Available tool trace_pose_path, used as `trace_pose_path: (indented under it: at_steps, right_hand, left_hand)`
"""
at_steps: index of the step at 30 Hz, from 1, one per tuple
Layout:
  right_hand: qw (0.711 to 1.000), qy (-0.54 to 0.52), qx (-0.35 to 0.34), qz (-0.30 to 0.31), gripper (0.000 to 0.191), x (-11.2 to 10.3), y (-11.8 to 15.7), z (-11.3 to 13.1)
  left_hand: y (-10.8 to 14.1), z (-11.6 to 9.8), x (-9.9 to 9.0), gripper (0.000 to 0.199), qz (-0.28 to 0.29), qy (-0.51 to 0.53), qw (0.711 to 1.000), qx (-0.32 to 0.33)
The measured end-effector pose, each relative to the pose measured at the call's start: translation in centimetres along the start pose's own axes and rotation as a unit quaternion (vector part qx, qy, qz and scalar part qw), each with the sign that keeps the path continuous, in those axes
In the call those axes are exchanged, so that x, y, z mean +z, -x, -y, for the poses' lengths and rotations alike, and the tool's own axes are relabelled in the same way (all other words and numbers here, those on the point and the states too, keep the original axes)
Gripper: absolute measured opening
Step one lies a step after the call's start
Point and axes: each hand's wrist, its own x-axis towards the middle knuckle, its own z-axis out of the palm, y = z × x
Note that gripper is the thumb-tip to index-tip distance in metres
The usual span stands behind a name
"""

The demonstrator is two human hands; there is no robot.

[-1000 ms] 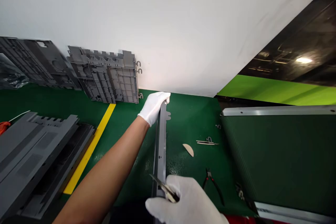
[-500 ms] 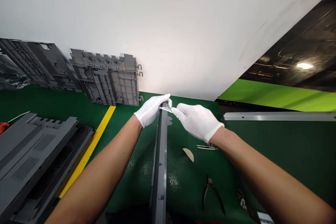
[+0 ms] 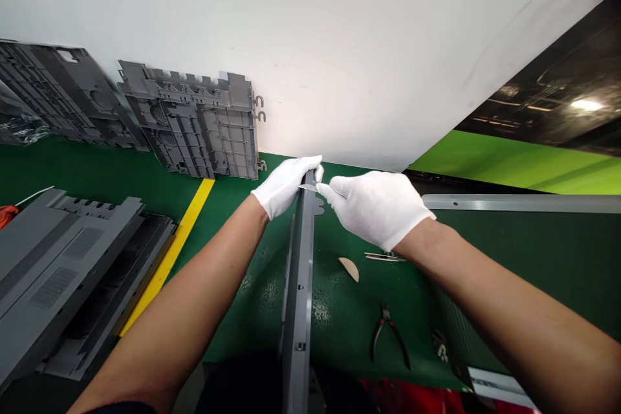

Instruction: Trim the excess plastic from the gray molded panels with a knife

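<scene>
Left hand [image 3: 282, 188]: white glove on, fingers wrapped around the far end of a long gray plastic bar [image 3: 299, 297].
Right hand [image 3: 376, 210]: just came up to that same end, fingers pinched together on a little thin blade [image 3: 307, 187]. Tip's right by the bar, can't really tell if it's touching.
Bar: runs straight out from the person along a green mat [image 3: 242, 317], far end in the left hand's grip.
Nearby: pliers [image 3: 388, 336] and a tan wedge [image 3: 348, 268] sit on the mat to the right, gray panels [image 3: 194, 123] lean on a white wall [image 3: 310, 45].
</scene>
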Motion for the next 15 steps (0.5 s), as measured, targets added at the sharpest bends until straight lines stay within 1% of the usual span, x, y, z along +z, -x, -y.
trace_pose_path:
  at_steps: [3, 9, 15]
  right_hand:
    - [1.000, 0.016, -0.007, 0.000, 0.063, -0.2, 0.3, 0.2]
    - [1.000, 0.018, -0.003, -0.005, 0.063, -0.2, 0.4, 0.1]
    - [0.998, 0.018, -0.045, -0.028, 0.061, 0.4, 0.1, -0.7]
  left_hand:
    - [0.1, -0.2, 0.1, 0.043, 0.009, 0.021, 1.000, -0.014]
    - [0.2, -0.3, 0.3, 0.043, 0.001, 0.033, 0.999, -0.020]
    - [0.2, -0.4, 0.5, 0.042, 0.004, 0.029, 0.999, -0.021]
